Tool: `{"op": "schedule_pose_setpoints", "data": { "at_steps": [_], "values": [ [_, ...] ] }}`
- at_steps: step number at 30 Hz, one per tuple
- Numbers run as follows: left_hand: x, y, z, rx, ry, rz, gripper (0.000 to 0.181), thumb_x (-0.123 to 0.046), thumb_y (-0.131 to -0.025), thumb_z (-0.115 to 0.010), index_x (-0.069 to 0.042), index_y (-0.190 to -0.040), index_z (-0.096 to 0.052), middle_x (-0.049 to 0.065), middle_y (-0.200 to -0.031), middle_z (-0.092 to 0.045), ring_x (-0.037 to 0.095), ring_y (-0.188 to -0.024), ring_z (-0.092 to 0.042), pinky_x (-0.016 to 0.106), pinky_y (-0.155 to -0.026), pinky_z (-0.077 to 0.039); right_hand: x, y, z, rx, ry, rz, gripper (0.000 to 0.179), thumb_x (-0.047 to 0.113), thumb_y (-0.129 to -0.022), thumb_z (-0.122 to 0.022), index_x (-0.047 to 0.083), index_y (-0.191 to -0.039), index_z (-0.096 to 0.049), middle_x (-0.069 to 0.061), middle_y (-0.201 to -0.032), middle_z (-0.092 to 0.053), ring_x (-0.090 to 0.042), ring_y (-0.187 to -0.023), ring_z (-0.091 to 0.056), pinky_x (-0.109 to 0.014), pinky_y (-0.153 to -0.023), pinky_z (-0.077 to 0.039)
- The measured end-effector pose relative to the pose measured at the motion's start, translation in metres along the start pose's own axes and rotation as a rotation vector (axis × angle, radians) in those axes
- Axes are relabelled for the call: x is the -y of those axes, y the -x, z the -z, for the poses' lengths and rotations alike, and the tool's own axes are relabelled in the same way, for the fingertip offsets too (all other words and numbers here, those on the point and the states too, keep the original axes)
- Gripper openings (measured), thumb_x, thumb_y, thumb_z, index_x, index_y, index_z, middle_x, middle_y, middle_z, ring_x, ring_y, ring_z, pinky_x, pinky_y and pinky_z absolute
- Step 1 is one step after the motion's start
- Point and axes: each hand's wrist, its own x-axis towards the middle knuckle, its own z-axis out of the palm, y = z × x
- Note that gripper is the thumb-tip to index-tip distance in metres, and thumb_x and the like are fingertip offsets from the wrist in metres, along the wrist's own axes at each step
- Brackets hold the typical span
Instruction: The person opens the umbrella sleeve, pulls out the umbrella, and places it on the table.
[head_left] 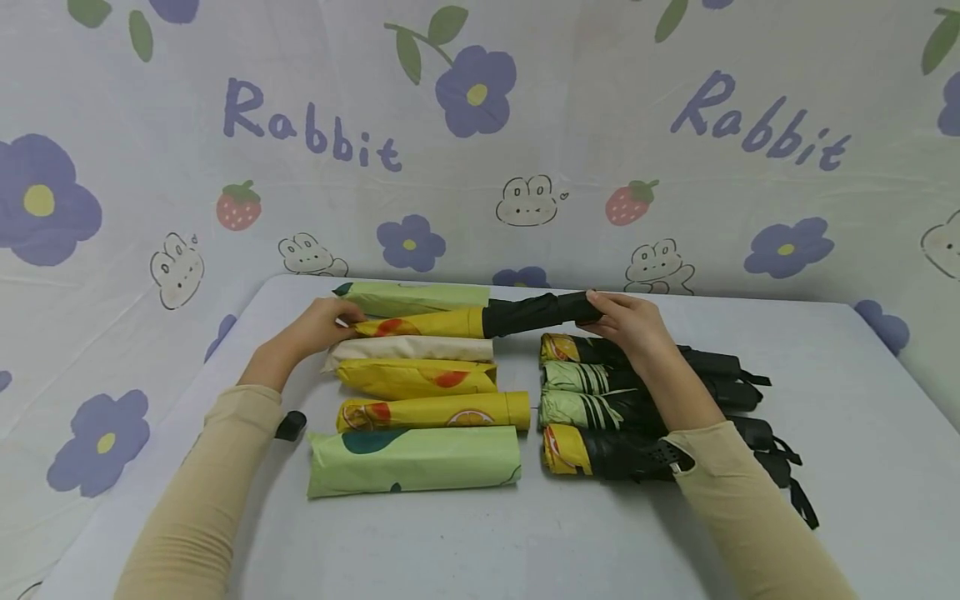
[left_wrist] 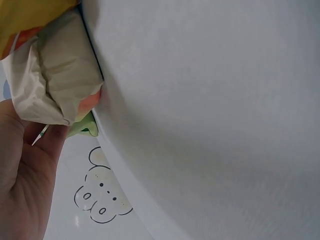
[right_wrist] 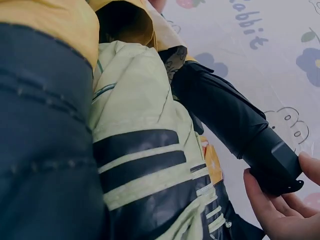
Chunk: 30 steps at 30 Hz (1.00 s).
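A compact black folded umbrella (head_left: 528,315) lies in line with a yellow orange-print umbrella sleeve (head_left: 431,323), its left end at the sleeve's right mouth. My left hand (head_left: 318,325) pinches the sleeve's far left end. In the left wrist view a cream sleeve (left_wrist: 70,70) hides that grip in part. With thumb and fingers, my right hand (head_left: 633,327) holds the umbrella by its handle end (right_wrist: 280,162), clear in the right wrist view. How far the umbrella reaches into the sleeve cannot be seen.
Behind the held sleeve lies a light green sleeve (head_left: 420,296). Nearer me are cream, yellow and green sleeves (head_left: 435,462) in a column. Several folded black umbrellas with patterned ends (head_left: 566,450) lie side by side under my right forearm. A printed curtain (head_left: 585,125) hangs behind the white table (head_left: 465,550).
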Motion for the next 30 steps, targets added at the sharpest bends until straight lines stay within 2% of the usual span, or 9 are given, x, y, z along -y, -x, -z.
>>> {"op": "schedule_pose_setpoints", "data": {
  "at_steps": [10, 17, 26, 30],
  "values": [
    [-0.0012, -0.0004, 0.0002, 0.012, -0.010, 0.010, 0.020, 0.003, -0.088, -0.065, 0.002, -0.107, -0.070, 0.021, -0.108, -0.070, 0.036, -0.105, -0.065, 0.050, -0.092, -0.053, 0.0011, 0.0021, 0.0033, 0.006, -0.053, 0.003, 0.066, 0.034, -0.098, -0.057, -0.005, -0.147, -0.035, -0.020, -0.148, -0.039, 0.001, -0.086, -0.067, -0.023, -0.097, -0.052],
    [-0.0012, -0.0015, -0.0006, -0.004, -0.002, -0.012, 0.017, 0.004, -0.088, -0.066, 0.002, -0.104, -0.071, 0.021, -0.105, -0.071, 0.037, -0.104, -0.066, 0.049, -0.090, -0.054, 0.0018, 0.0024, 0.0027, -0.020, -0.031, 0.009, 0.068, 0.036, -0.097, -0.057, -0.004, -0.148, -0.035, -0.017, -0.141, -0.044, 0.002, -0.087, -0.066, -0.026, -0.100, -0.051],
    [-0.0018, 0.0002, 0.0003, 0.000, -0.012, -0.003, 0.018, 0.005, -0.088, -0.064, 0.003, -0.105, -0.070, 0.022, -0.106, -0.070, 0.038, -0.105, -0.065, 0.050, -0.092, -0.053, 0.0004, 0.0020, 0.0012, -0.068, -0.006, 0.030, 0.070, 0.041, -0.094, -0.060, -0.004, -0.144, -0.041, -0.008, -0.122, -0.055, 0.001, -0.080, -0.070, -0.022, -0.092, -0.055],
    [-0.0020, 0.0021, 0.0013, -0.002, -0.012, -0.005, 0.017, 0.006, -0.088, -0.064, 0.003, -0.104, -0.070, 0.022, -0.106, -0.070, 0.038, -0.105, -0.065, 0.051, -0.092, -0.053, 0.0008, 0.0018, 0.0009, -0.092, 0.009, 0.042, 0.069, 0.042, -0.094, -0.060, -0.003, -0.142, -0.044, -0.005, -0.119, -0.056, 0.001, -0.079, -0.070, -0.024, -0.094, -0.054]
  ]
}}
